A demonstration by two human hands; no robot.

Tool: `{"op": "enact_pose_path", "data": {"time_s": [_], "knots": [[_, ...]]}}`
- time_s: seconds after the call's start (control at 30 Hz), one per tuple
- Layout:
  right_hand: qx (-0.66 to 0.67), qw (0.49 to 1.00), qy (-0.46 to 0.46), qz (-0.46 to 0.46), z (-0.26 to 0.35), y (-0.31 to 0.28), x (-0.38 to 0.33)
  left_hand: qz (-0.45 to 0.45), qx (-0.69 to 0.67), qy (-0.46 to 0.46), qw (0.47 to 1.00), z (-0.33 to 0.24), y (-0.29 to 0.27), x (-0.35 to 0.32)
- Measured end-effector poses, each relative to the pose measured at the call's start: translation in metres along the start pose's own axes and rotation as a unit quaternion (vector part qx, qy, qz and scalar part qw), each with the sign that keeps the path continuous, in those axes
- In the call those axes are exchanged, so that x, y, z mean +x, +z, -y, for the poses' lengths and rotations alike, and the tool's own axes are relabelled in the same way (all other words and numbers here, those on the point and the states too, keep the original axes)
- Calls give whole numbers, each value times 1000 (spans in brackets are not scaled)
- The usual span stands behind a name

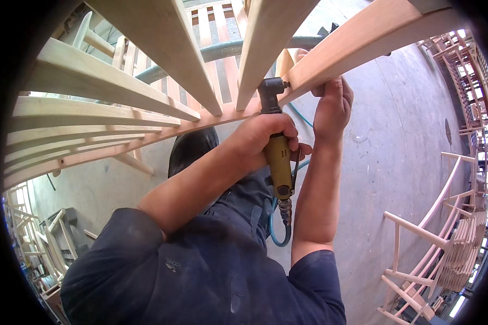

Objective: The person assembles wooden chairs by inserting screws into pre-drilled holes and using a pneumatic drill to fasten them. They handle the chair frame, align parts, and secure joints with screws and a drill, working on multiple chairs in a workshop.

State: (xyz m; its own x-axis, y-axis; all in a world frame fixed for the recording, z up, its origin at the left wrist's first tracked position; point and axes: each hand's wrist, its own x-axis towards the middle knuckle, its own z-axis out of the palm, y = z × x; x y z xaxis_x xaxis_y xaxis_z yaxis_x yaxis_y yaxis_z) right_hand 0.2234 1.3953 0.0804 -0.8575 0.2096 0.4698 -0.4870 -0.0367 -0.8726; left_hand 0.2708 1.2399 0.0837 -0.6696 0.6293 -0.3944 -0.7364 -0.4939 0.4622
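My left hand (pixel 268 132) is wrapped around the olive-green body of an air-powered angle drill (pixel 280 162). The drill stands upright, its black right-angle head turned right, with the short tip close against a pale wooden post (pixel 341 51). Whether the tip touches the wood I cannot tell. A teal air hose (pixel 281 242) loops from the metal fitting at the drill's lower end. My right hand (pixel 332 105) grips the post from its right side, its fingers partly hidden behind the wood. The post joins a long curved rail (pixel 162 132) carrying several flat wooden slats (pixel 187 54).
A grey-blue tube (pixel 222 51) crosses behind the slats. Beyond it stands another slatted wooden piece (pixel 211 27). Wooden frames are stacked at the right (pixel 417 233), and more furniture parts stand at the lower left (pixel 59 233). My dark shoe (pixel 192 149) is on the grey concrete floor (pixel 374 162).
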Motion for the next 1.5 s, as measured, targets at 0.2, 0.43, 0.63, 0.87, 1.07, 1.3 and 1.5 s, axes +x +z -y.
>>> {"op": "enact_pose_path", "data": {"time_s": [0.2,0.43,0.63,0.87,1.07,1.3,1.5], "knots": [[0,1000,25,3,6,2,-1,27,19,7,999,4,-7,6],[8,1000,27,-13,1,1,-3,30,1,-13,999,5,-3,4],[6,999,43,-24,3,4,-4,68,-28,-29,997,1,-10,4],[4,999,46,-27,6,6,-2,117,8,-9,993,1,-18,8],[5,999,30,-40,1,10,-2,94,26,-12,995,1,-18,9],[-15,1000,3,-20,0,6,-2,111,31,-8,993,3,-20,11],[6,1000,2,-26,-1,6,-1,112,20,-15,993,2,-20,11]]}}
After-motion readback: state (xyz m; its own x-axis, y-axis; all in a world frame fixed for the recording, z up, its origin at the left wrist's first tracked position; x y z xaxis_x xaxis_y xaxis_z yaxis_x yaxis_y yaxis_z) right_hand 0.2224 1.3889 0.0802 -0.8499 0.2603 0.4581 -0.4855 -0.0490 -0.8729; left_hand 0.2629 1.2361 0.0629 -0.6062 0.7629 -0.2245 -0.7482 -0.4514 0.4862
